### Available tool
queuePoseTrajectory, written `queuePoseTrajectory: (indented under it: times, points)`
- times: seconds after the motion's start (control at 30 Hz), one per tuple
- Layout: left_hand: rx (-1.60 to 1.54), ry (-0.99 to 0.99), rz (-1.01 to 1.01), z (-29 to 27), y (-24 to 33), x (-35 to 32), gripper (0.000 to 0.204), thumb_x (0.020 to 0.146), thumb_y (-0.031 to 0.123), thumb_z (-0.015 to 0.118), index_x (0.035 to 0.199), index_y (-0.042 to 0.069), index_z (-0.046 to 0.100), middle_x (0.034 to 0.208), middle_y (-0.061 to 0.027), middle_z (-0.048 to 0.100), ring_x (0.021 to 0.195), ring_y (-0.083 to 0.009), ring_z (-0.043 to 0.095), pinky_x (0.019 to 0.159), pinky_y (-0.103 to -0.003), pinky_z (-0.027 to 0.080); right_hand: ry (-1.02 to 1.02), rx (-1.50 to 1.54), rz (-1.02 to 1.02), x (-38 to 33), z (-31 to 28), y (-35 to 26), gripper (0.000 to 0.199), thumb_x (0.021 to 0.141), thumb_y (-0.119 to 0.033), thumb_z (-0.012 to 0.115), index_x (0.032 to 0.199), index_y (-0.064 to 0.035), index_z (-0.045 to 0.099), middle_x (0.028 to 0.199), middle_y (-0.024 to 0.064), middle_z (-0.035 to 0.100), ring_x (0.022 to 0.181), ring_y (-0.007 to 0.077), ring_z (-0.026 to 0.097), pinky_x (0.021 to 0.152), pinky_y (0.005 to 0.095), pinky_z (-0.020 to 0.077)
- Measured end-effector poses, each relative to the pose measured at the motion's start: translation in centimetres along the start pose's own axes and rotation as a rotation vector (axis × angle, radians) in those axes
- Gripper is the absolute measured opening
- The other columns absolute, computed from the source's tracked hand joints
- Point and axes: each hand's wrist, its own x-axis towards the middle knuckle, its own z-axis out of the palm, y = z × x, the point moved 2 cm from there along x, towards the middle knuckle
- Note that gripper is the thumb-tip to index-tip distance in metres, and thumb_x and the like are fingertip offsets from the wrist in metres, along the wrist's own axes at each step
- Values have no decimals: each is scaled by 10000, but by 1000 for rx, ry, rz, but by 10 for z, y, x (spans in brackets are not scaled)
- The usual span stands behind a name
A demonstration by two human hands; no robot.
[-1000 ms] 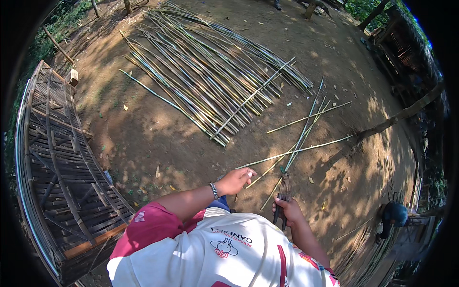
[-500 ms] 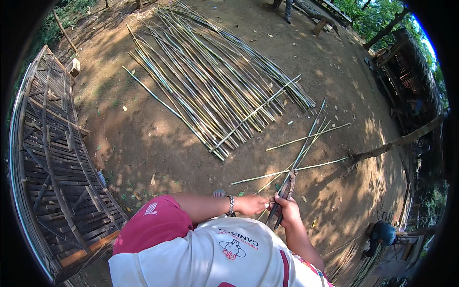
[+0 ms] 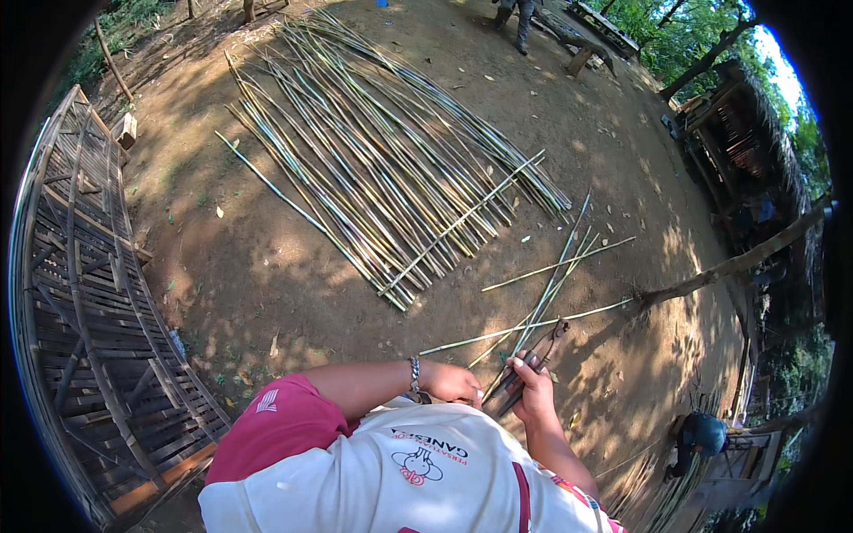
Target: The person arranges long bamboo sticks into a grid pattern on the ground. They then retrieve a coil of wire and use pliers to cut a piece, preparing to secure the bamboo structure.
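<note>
Outdoors, dirt ground [image 3: 267, 266], person looking down at own hands close to chest. Right hand [image 3: 533, 391] has its grip wrapped around the near ends of a small bundle of thin bamboo strips [image 3: 542, 311], together with a dark long-handled tool [image 3: 533, 369] lying along them; fingers curled over both. Strips fan out away from the hand across the ground, far ends spread apart. Left hand [image 3: 453, 384] sits just beside the right one, at the strip ends, fingers curled in; whether its grip actually pinches a strip, cannot tell. Beaded bracelet [image 3: 414, 375] on the left wrist.

Further out, a big pile of long bamboo strips [image 3: 391, 160] laid side by side on the dirt, one strip lying crosswise on top. Woven bamboo panel [image 3: 89, 293] along the left edge. Wooden shelter [image 3: 737, 151] at upper right. Another person [image 3: 697, 440] crouched at lower right, well apart from the hands.
</note>
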Motion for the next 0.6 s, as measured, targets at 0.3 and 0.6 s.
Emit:
queuePoseTrajectory:
  times: [0.3,0.6]
  points:
    - [36,100,-98,-12,8,-16,419,1046,332,382,1096,11,647,793,-22,636,712,-129,604,680,-301,487,-26,-111,22,14,22,-2,114,892,-72,647,992,-78,592,856,25,624,772,144,609,692,281,512]
    - [433,808,-10,16,37,0,248,962,228,482,1049,45,626,897,-113,708,846,-291,684,764,-425,513,-15,-43,108,20,3,17,86,925,-72,613,993,-83,562,861,36,623,766,153,619,668,311,539]
